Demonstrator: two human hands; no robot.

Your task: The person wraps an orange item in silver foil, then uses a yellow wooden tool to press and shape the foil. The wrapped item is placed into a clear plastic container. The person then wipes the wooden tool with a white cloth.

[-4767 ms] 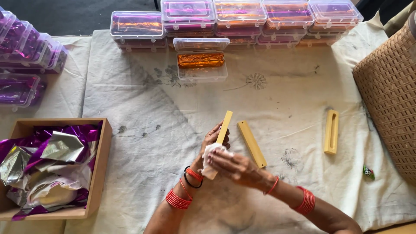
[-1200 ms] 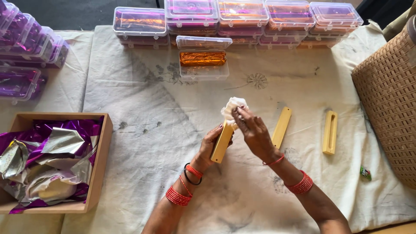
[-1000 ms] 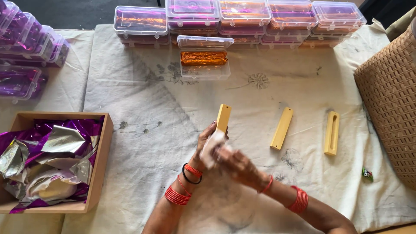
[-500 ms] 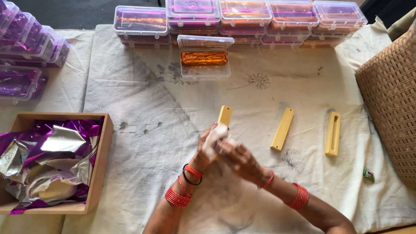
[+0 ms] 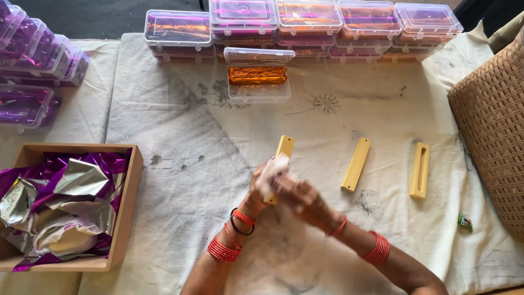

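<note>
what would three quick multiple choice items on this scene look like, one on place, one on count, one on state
1. Where is the wooden tray?
A. left of the hands
B. beside the basket
C. behind the clear boxes

2. How many yellow bars lie loose on the cloth?
A. one
B. two
C. four

3. The nearest clear box is:
A. shut
B. open, with orange foil inside
C. open and empty

Answers:
1. A: the tray sits at the left edge, full of purple and silver foil.
2. B: one bar and another lie right of the hands; a third is in the left hand, with the right hand against it.
3. B: its lid stands up behind the orange foil.
</note>
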